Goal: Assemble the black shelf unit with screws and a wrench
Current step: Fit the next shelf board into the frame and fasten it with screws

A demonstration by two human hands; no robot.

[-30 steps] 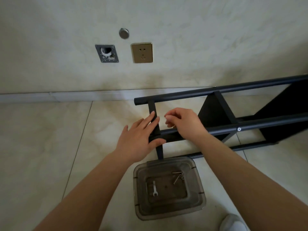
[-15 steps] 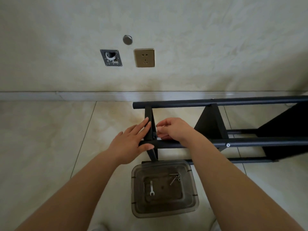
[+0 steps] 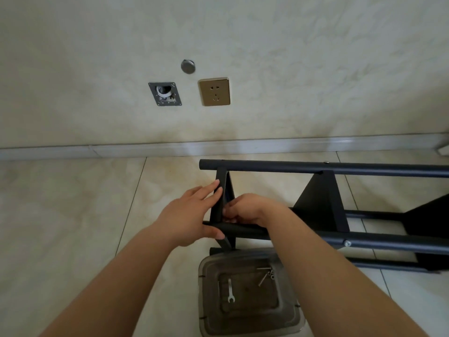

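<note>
— Where did the shelf unit (image 3: 323, 169) lie?

— On its side on the floor (image 3: 73, 203), its long tubes running left to right, parallel to the wall, with the open end at the left, right under both hands. The end panel (image 3: 220, 205) stood upright between the far tube and the near tube (image 3: 245, 231).

— And the grips?

— The left hand (image 3: 192, 215) lay against the panel's left face, fingers straight along it, thumb hooked under the near tube's end: a bracing hold rather than a clasp. The right hand (image 3: 250, 207) was on the panel's other side, fingers curled in at the joint. Whether they pinched a screw there I could not tell; they hid the spot.

— The tools?

— The wrench (image 3: 230, 291) and spare screws (image 3: 266, 276) lay in the clear tray (image 3: 206, 319) on the floor, just nearer than the near tube, below the right forearm. In my judgement the right hand was the one to reach back for the wrench, straight toward the body, while the left kept the panel square.
</note>
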